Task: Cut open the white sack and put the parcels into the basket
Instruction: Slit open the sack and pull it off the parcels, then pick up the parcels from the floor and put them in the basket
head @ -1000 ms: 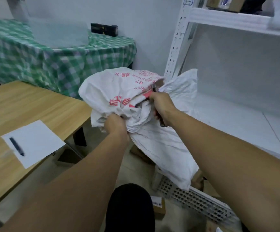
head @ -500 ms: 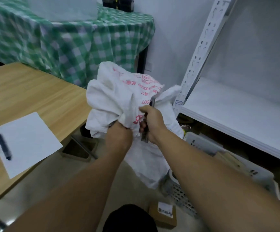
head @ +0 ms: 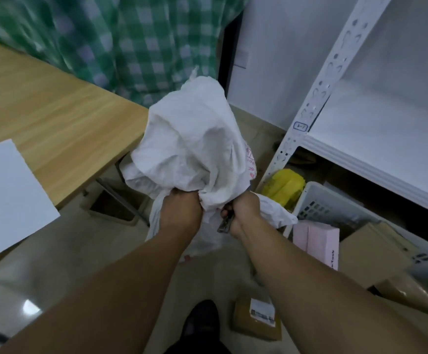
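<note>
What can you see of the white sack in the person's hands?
The white sack looks like crumpled woven plastic, bunched and limp, with red print on its right side. It is held in the air between the wooden table and the white shelf. The left hand grips a fold low down; the right hand, holding a dark tool, meets the cloth beside it. A flap hangs below.

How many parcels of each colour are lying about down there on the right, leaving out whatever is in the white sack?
Yellow: 1, the yellow parcel
Pink: 1, the pink box; its seam may mean two, I cannot tell
Brown: 3, the large brown box, the crinkled brown parcel, the labelled brown box on the floor
Total: 5
</note>
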